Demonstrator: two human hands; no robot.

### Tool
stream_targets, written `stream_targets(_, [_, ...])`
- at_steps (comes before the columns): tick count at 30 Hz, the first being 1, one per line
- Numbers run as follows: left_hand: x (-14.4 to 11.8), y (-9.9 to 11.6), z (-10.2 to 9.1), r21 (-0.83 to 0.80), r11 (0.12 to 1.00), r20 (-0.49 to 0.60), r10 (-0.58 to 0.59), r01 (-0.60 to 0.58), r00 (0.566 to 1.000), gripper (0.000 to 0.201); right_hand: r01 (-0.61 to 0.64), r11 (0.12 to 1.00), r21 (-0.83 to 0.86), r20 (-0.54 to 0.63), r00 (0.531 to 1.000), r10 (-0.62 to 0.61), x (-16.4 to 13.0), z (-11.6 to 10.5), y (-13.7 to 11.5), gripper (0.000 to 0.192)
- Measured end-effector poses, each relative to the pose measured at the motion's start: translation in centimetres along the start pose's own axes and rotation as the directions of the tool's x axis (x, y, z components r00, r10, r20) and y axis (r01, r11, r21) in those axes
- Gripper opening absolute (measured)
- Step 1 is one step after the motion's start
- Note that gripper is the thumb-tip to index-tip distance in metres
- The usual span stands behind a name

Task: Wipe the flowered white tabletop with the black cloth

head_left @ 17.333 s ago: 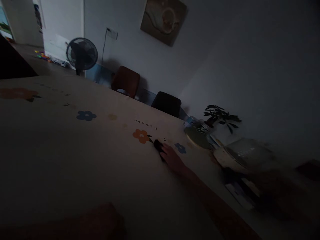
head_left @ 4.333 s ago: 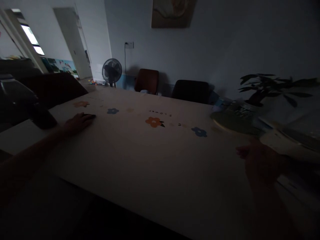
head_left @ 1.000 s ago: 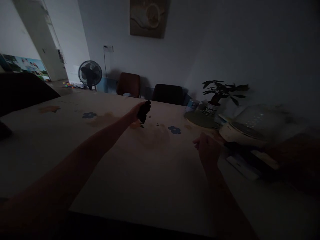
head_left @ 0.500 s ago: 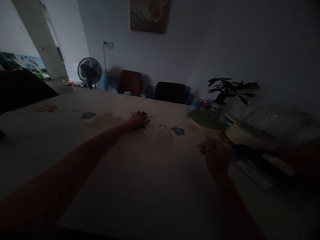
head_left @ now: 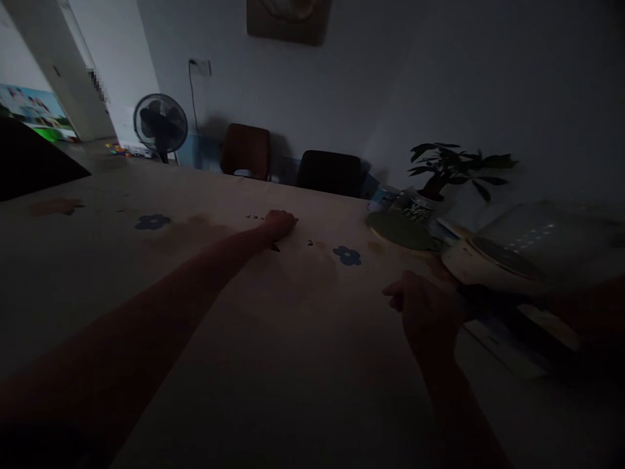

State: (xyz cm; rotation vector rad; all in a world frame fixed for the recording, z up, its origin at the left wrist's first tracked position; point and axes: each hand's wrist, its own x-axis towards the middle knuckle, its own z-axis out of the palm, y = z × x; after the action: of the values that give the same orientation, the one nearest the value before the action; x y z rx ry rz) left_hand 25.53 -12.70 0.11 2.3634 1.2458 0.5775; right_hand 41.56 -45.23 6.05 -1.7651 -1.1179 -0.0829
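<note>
The room is dim. At 10 o'clock a round black standing fan [head_left: 161, 125] stands on the floor beyond the far edge of the pale smooth tablecloth [head_left: 273, 339], which is printed with flat flowers: 2 blue ones show, 1 [head_left: 152, 222] at 9 o'clock and 1 [head_left: 347, 255] near centre. A wide bare stretch of cloth lies open between the 2 arms and toward the near edge.

The left hand [head_left: 280, 223] lies palm down at 12 o'clock, pressed on the cloth, fingers together; whether anything is under it cannot be told. Behind the far edge stand 2 chairs, 1 brown [head_left: 245, 151] and 1 black [head_left: 329, 172].

The right hand [head_left: 424, 314] rests at 3 o'clock with fingers curled loosely inward, holding nothing visible. Just beside it a blurred cluster crowds the right edge: 1 leafy potted plant [head_left: 452, 167], 1 flat green round mat [head_left: 398, 229] and 1 pale domed food cover [head_left: 537, 234].
</note>
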Motion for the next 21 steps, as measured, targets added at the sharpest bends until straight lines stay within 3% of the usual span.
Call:
stream_targets(5, [1.5, 1.5, 0.8, 0.126, 0.992, -0.008, 0.006, -0.005, 1.000, 0.027, 0.011, 0.999, -0.031, 0.017, 1.000, -0.011, 0.2, 0.1, 0.6, 0.057])
stream_targets(9, [-0.6, 2.3, 0.5, 0.209, 0.977, 0.052, 0.043, -0.053, 0.998, 0.024, 0.019, 0.999, -0.040, 0.010, 1.000, -0.019, 0.4, 0.0, 1.1, 0.059])
stream_targets(12, [-4.2, 3.1, -0.4, 0.262, 0.961, 0.096, 0.061, -0.085, 0.993, 0.026, 0.002, 1.000, -0.014, 0.019, 1.000, -0.002, 0.3, 0.0, 1.2, 0.060])
stream_targets(17, [-12.8, 4.6, -2.3, 0.337, 0.937, 0.134, 0.049, -0.092, 0.990, 0.032, 0.017, 1.000, 0.016, 0.033, 0.999, -0.017, 0.2, 0.2, 0.8, 0.060])
stream_targets(21, [-19.6, 4.0, -4.2, 0.296, 0.934, 0.206, 0.140, -0.198, 0.969, 0.024, 0.029, 0.999, 0.043, 0.044, 0.999, -0.031, 0.2, 0.2, 0.7, 0.059])
